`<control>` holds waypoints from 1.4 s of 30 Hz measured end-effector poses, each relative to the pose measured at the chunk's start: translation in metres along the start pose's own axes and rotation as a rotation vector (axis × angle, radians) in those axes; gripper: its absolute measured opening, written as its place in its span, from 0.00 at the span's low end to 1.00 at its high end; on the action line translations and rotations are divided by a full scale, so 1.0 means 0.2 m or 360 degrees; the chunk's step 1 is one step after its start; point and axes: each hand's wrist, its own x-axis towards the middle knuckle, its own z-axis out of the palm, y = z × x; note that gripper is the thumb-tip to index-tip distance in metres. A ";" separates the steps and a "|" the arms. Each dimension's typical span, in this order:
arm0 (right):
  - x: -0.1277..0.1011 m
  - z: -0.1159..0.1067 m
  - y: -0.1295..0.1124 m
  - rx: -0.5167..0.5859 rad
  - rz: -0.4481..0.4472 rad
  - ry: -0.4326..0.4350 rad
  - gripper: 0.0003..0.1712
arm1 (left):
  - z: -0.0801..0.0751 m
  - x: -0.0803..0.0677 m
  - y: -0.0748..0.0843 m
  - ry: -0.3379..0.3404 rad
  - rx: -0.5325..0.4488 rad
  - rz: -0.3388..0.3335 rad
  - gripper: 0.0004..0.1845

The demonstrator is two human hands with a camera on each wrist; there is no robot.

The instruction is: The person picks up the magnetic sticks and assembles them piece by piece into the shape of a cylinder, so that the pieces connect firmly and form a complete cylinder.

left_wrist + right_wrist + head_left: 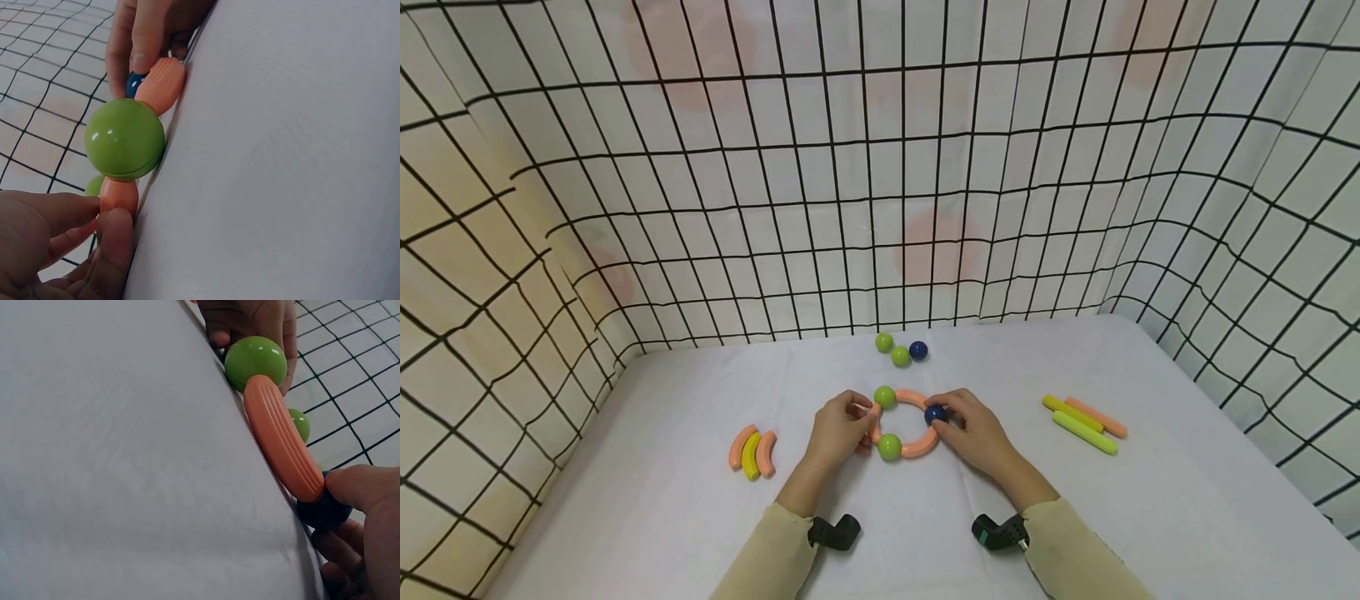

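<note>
- A white cloth-covered surface is walled on three sides by white fabric printed with a black grid
- At the middle of the surface lies a ring of orange curved pieces joined by two green balls and one dark blue ball
- The left hand is at the ring's left side, its fingers pinching an orange curved piece beside a green ball
- The right hand is at the ring's right side, its fingers pinching the dark blue ball where it meets an orange curve
- Behind the ring, near the back wall, sit three loose balls, two green and one dark blue
- To the left lie three curved pieces, touching side by side: orange, yellow, orange
- To the right lie three straight sticks, yellow, orange and light green
</note>
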 end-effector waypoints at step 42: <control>-0.01 -0.01 0.01 -0.0093 -0.0124 0.0060 0.16 | -0.01 -0.04 -0.07 -0.0040 -0.0077 0.0097 0.11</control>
